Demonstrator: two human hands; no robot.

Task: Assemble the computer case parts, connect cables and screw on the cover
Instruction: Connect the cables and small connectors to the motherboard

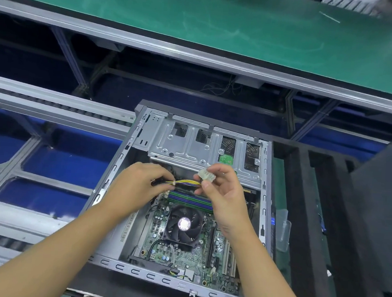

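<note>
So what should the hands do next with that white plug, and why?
Probably lower the white plug toward the motherboard and find its socket: the right hand pinches it in the air, unplugged, while the left hand holds its yellow wires.

No readable text or numbers

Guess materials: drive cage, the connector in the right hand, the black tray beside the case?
Drive cage: bare sheet steel, probably zinc-plated; dull grey sheen, stamped ribs and holes. Connector, pinched by the right hand: off-white moulded plastic, slightly translucent. Black tray: likely foam; matte, thick soft-edged ridges, could be rigid plastic.
</note>
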